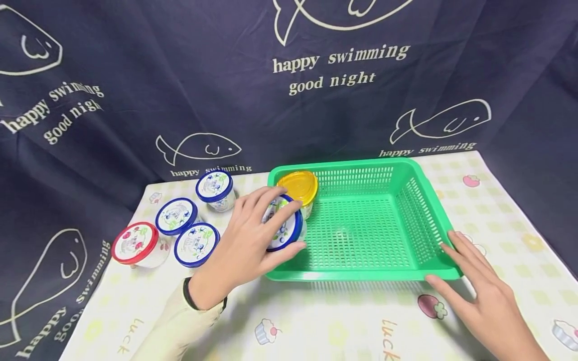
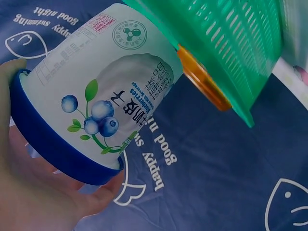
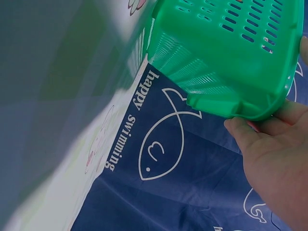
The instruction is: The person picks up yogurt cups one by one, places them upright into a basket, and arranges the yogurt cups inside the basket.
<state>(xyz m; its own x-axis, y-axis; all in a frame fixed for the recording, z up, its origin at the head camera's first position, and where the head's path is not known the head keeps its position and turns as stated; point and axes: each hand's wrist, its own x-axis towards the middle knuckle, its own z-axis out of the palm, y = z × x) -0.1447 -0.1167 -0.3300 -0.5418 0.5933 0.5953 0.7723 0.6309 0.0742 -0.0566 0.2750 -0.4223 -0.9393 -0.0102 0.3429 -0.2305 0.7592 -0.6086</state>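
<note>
Left hand (image 1: 246,235) grips a blue-lidded tub (image 1: 292,225) at the green basket (image 1: 361,275)'s left rim, partly hiding a yellow-lidded tub (image 1: 299,184) inside. Right hand (image 1: 485,296), fingers straight, touches the near-right corner. Four more tubs (image 1: 176,216) stand left.

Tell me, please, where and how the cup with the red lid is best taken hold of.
Probably by the rim of its red lid, from above and the left, with the left hand once that is free. The lid is round and faces upward, its left edge is unobstructed, while two blue-lidded cups stand close on the right.
</note>
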